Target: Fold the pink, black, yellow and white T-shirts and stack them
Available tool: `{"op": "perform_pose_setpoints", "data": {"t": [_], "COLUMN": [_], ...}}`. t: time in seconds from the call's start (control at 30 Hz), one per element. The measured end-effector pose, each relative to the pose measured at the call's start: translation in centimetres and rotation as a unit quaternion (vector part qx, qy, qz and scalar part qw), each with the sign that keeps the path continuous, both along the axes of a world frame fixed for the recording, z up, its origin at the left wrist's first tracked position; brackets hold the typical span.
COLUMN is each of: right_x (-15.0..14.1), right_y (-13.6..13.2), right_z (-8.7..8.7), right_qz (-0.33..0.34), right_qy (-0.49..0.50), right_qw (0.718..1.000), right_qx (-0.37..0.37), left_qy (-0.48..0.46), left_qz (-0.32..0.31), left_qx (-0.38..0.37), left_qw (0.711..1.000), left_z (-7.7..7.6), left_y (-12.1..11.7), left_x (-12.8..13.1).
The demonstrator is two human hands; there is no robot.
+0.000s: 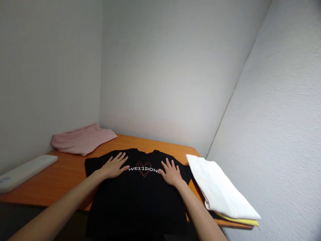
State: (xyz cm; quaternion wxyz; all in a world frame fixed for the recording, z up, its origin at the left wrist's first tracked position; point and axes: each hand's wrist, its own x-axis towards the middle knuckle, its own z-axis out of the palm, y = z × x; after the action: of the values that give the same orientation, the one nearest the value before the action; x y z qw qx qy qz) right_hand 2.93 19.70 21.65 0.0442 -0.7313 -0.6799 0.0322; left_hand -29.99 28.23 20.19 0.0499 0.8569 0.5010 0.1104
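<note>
A black T-shirt (140, 197) lies spread face up on the wooden table, its collar toward the back wall and its lower part hanging past the front edge. White lettering and a reddish heart outline cross its chest. My left hand (114, 166) rests flat on the shirt's left chest, fingers spread, just beside the start of the lettering. On the other side my right hand (171, 172) lies flat with fingers apart, covering the end of the lettering. Neither hand grips the cloth.
Folded white cloth (220, 187) sits on a yellow piece (238, 219) at the table's right edge. A crumpled pink garment (84, 139) lies at the back left. A long white object (27, 170) is at the far left. Walls border the wooden table (67, 174).
</note>
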Motion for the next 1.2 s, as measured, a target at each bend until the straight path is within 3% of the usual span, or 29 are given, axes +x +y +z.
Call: {"op": "perform_pose_setpoints", "data": {"t": [0.2,0.37,0.67,0.83,0.93,1.03,1.13,1.2], "right_x": [1.1,1.2,1.1,0.6,1.0,2.4,4.3,5.4], "right_y": [3.6,4.7,4.3,3.8,4.1,5.0,5.9,6.3], "right_z": [-0.1,-0.8,-0.8,-0.8,0.2,2.0,3.4,3.6], "right_qz": [-0.054,-0.058,-0.053,-0.049,-0.039,-0.079,-0.132,-0.157], "right_qy": [-0.003,-0.006,0.005,0.016,0.026,0.002,-0.014,-0.017], "right_qw": [0.998,0.998,0.999,0.999,0.999,0.994,0.987,0.985], "right_qx": [-0.012,0.005,0.013,0.007,0.009,0.070,0.088,0.071], "left_qy": [0.013,0.011,0.016,0.042,0.045,0.022,-0.026,-0.049], "left_qz": [0.011,0.007,0.002,-0.002,-0.028,-0.115,-0.230,-0.269], "left_qx": [-0.014,-0.003,0.011,0.044,0.095,0.135,0.111,0.120], "left_qw": [1.000,1.000,1.000,0.998,0.994,0.984,0.966,0.954], "left_z": [-0.1,-0.5,-1.3,-0.3,1.1,2.0,1.0,-0.4], "left_y": [4.4,6.4,6.6,6.0,3.2,-3.5,-12.0,-16.5], "left_x": [1.6,2.3,1.7,1.8,4.1,8.1,12.7,15.4]}}
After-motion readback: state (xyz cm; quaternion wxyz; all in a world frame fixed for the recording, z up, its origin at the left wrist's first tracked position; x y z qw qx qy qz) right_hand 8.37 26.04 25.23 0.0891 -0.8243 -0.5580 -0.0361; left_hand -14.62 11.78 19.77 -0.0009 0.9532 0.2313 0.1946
